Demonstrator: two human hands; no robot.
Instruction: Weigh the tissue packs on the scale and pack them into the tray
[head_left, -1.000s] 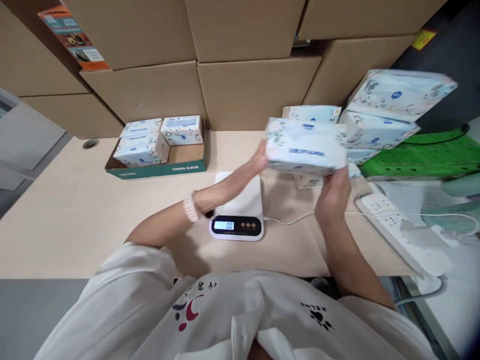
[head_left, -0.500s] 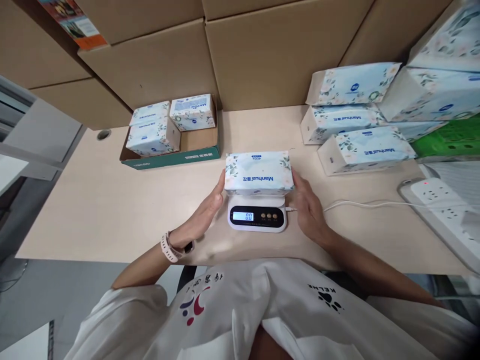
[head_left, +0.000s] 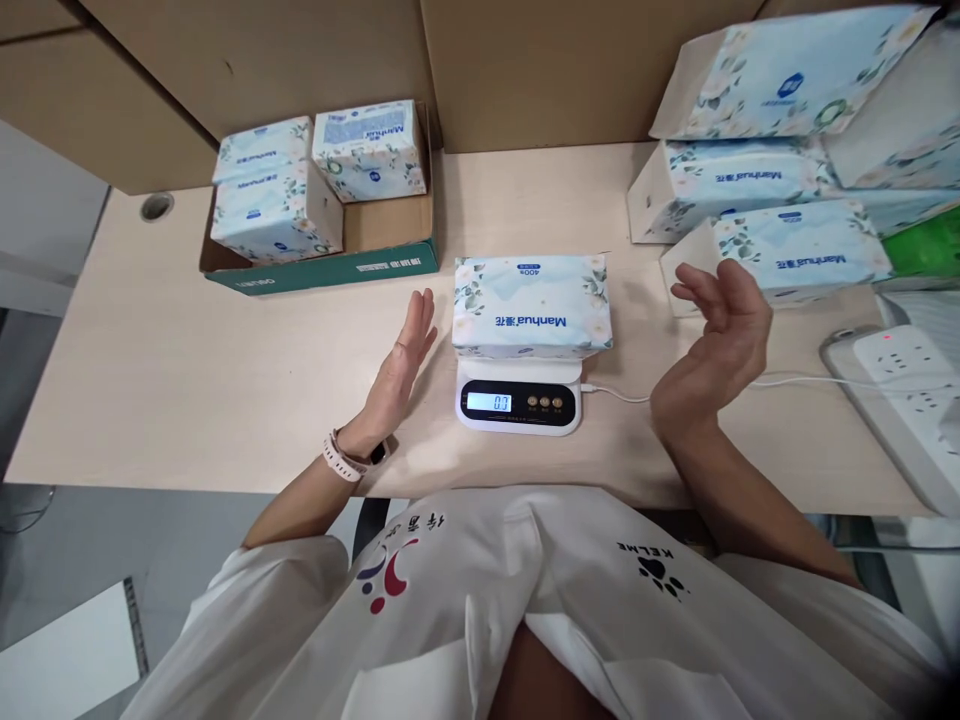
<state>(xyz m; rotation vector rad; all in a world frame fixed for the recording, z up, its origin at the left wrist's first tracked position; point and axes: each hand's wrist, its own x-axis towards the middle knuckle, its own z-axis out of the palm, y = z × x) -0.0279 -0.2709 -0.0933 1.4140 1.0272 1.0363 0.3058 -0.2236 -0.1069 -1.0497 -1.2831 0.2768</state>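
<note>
A light-blue floral tissue pack [head_left: 532, 300] marked Manhua rests on a white digital scale [head_left: 519, 405], whose lit display reads 0.0. My left hand [head_left: 395, 375] is just left of the pack, apart from it, empty with fingers stretched out. To the right, my right hand [head_left: 716, 345] is raised over the table, well away from the pack. Its fingers are loosely bent and apart, and nothing is in them. Behind this hand lies another tissue pack [head_left: 802, 250], part of the stack on the right.
An open green-and-brown carton [head_left: 322, 268] at the back left contains several tissue packs. More packs [head_left: 750, 175] are piled at the back right, near a white power strip [head_left: 907, 390]. A white cable [head_left: 810, 381] runs to the scale. Large cardboard boxes [head_left: 540, 80] line the table's back edge.
Both hands have let go of the tissue pack, which stays on the scale. My right hand has moved up and to the right; my left has drawn off leftward. The view has tilted down.
</note>
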